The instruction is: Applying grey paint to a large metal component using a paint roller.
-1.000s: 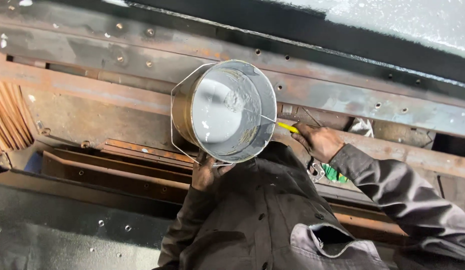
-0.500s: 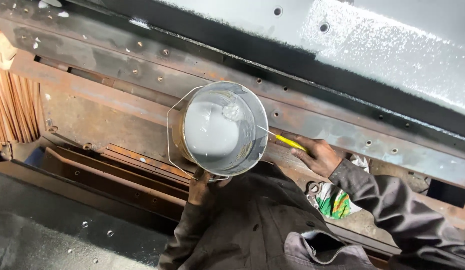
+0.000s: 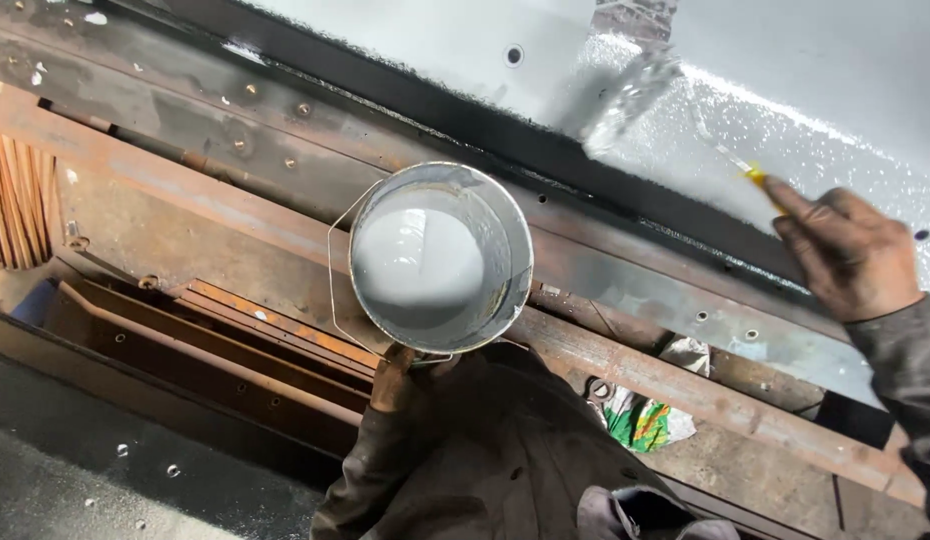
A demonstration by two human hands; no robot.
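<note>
Paint bucket (image 3: pixel 440 258) above left hand (image 3: pixel 397 375), roller (image 3: pixel 630 95) beyond right fingers (image 3: pixel 790 200)

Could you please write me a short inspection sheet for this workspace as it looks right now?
Surface: pale grey panel, wet and speckled near the roller; rusty steel beams below it.
Job's things: metal bucket of light grey paint; paint roller on a thin rod with a yellow grip, against the panel.
Clutter: crumpled green and white bag between the beams.
Hands: left hand holds the bucket from beneath; right hand grips the roller handle.
Cables: nothing seen.
Surroundings: bolted dark rail; copper-coloured strips at far left.
</note>
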